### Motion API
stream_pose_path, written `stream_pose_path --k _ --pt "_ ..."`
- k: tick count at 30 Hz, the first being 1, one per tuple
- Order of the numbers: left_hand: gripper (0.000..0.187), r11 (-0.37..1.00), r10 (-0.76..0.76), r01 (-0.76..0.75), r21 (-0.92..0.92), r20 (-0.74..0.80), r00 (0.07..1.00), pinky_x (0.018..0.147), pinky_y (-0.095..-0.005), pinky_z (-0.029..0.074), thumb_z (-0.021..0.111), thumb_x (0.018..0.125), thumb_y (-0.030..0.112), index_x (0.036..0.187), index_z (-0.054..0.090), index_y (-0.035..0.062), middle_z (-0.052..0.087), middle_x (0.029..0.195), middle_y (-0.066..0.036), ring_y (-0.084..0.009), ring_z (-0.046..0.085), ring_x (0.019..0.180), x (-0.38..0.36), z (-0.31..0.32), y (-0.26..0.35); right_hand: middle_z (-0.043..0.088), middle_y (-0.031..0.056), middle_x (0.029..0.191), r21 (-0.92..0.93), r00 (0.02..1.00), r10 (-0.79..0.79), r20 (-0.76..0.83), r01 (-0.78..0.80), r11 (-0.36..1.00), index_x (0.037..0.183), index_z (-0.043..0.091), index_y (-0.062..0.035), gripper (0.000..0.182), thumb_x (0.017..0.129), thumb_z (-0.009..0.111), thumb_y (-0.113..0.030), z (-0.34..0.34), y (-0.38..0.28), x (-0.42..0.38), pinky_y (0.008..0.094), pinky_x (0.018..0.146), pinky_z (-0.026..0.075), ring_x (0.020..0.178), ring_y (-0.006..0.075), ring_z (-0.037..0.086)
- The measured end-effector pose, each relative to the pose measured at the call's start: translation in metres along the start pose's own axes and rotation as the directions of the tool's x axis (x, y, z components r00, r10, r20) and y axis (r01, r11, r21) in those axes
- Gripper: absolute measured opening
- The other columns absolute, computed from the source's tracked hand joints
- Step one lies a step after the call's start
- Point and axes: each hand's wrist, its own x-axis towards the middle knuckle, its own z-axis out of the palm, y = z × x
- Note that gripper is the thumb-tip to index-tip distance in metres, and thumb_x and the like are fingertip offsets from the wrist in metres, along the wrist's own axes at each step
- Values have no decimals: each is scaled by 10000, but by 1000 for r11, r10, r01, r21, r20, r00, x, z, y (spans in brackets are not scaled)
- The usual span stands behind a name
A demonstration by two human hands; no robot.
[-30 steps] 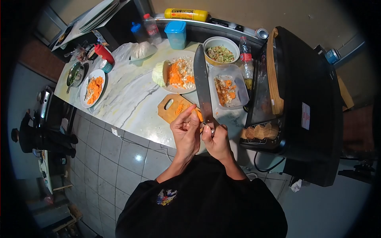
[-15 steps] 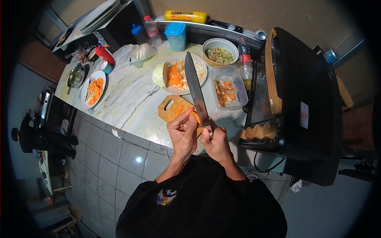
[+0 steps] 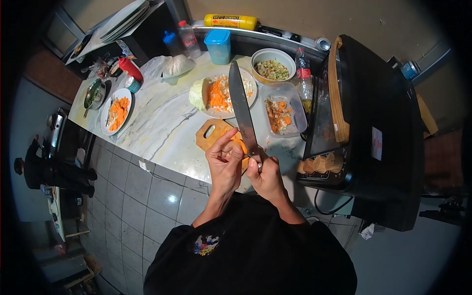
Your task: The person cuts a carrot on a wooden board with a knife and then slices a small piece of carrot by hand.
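My left hand (image 3: 224,158) is closed around a piece of carrot (image 3: 240,145), pinched between thumb and fingers. In my right hand (image 3: 267,175) is the handle of a large kitchen knife (image 3: 242,103), its long blade pointing up and away from me. The lower blade lies right beside the carrot; whether its edge touches cannot be made out. Beneath my hands is a wooden cutting board (image 3: 202,135), partly hidden, with orange carrot pieces on it. Just beyond stands a plate (image 3: 224,115) with chopped carrot, white pieces and a cabbage chunk (image 3: 197,93).
Right of the knife stands a plastic container (image 3: 298,115) with scraps, and behind it a bowl (image 3: 275,53) of chopped vegetables. A large black appliance (image 3: 378,128) borders the right side. A plate of carrots (image 3: 117,113) lies left. Another person (image 3: 46,167) is at far left.
The carrot piece has turned slightly in my left fingers, and the left index finger has risen a little. The knife stays almost in the same place in my right hand.
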Motion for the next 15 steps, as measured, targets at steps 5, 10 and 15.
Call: stream_pose_path --k 5,10,15 --pt "247 956 -165 193 -223 136 977 616 -177 427 625 851 79 1064 576 -37 646 843 -61 -59 566 697 -3 -13 -5 451 117 536 -33 999 -35 -23 34 999 810 500 26 182 868 484 -145 2 5 -4 334 442 359 420 241 477" --pt "201 977 -171 184 -106 122 978 600 -174 425 635 840 58 1011 606 -42 646 804 -66 -59 566 669 -1 -12 -1 458 125 542 -37 999 -33 -25 32 999 813 505 26 178 865 487 -144 -1 2 -8 342 441 358 425 257 483" --pt "176 992 -123 125 -3 147 981 579 -171 422 659 819 44 965 629 -49 649 780 -72 -60 562 639 3 -16 5 438 126 530 -65 999 -38 -6 37 997 769 485 20 213 868 497 -170 -3 0 -9 358 440 348 426 273 475"
